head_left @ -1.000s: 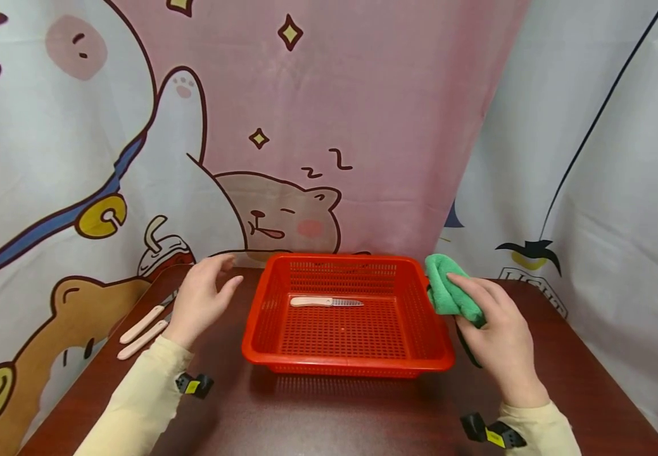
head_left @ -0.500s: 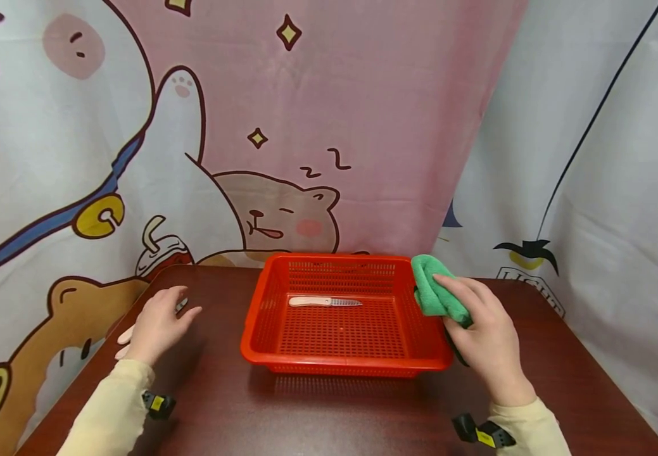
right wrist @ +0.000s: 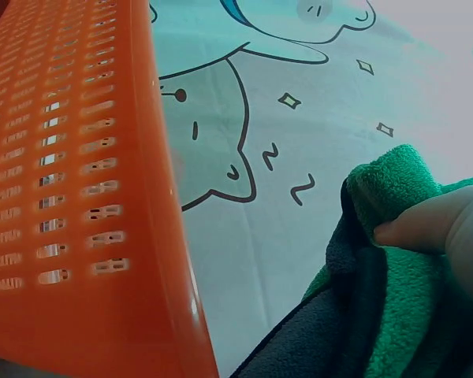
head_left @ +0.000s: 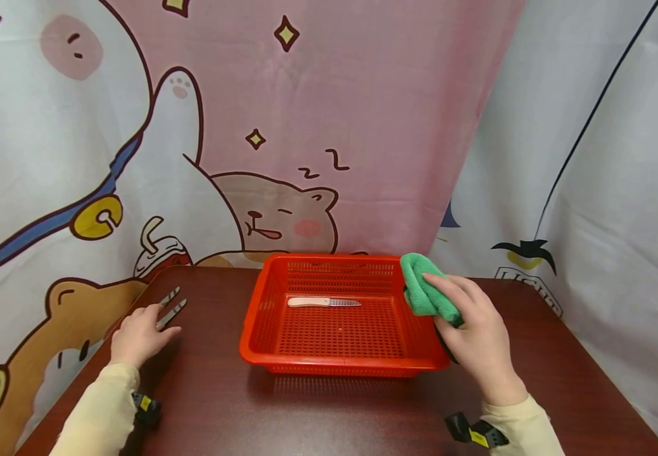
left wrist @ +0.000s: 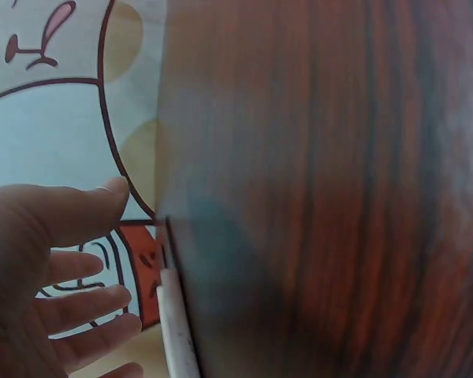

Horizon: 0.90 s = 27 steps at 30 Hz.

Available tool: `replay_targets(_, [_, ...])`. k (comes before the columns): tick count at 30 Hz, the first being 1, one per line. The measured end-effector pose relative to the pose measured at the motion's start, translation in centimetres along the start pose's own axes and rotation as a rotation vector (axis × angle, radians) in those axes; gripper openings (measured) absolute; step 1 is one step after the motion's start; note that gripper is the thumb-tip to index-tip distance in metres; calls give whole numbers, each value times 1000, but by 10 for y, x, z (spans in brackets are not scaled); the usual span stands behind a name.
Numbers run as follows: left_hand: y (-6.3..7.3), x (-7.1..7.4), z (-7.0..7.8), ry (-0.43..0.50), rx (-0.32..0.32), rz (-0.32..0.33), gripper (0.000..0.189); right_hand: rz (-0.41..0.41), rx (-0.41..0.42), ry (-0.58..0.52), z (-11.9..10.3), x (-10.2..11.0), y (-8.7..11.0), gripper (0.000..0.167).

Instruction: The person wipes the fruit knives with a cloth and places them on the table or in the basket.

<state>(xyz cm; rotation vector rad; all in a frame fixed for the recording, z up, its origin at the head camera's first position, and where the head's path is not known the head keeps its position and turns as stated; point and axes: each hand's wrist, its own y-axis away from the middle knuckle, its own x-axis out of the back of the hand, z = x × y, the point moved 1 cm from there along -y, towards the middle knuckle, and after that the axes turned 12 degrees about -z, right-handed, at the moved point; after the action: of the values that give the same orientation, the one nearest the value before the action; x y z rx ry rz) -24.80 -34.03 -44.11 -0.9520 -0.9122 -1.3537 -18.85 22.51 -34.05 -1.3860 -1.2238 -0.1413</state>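
Behind everything hangs the printed curtain (head_left: 397, 126), and in front of it the brown table (head_left: 209, 399); neither shows any change over the last second. The red basket (head_left: 346, 363) also stays put near the middle of the table, its mesh floor holding one knife (head_left: 308, 302), which lies flat toward the back left, pale handle to the left and blade to the right. The right hand (head_left: 479, 335) has drifted slightly toward the basket, thumb and fingers pinching a folded green cloth (head_left: 427, 291) with a dark side. The cloth overlaps the basket's right wall in the head view, but the right wrist view shows a gap between them. The bigger change is the left hand (head_left: 137, 335): it has travelled outward and down to the table's left edge, over the other two knives (head_left: 172, 313). As a judgement, that turns the work from the basket to this pair, with the reach nearly complete but the grasp not yet made. The left fingers look released, the thumb well apart from them, with what seems a pale handle (left wrist: 177, 331) just beside the fingertips; whether they touch, I cannot tell. The pair's two blades poke out beyond the hand, side by side.
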Motion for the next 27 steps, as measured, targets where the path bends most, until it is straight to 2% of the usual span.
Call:
replay_targets(7, [-2, 2, -10, -13, 48, -42, 69, -1, 11, -5, -2, -1, 0, 72])
replay_targets(16, [-8, 4, -17, -20, 148, -148, 73, 18, 27, -13, -6, -1, -1, 76])
replay_targets(27, [-13, 2, -17, -5, 198, -201, 52, 18, 31, -6, -7, -1, -2, 79])
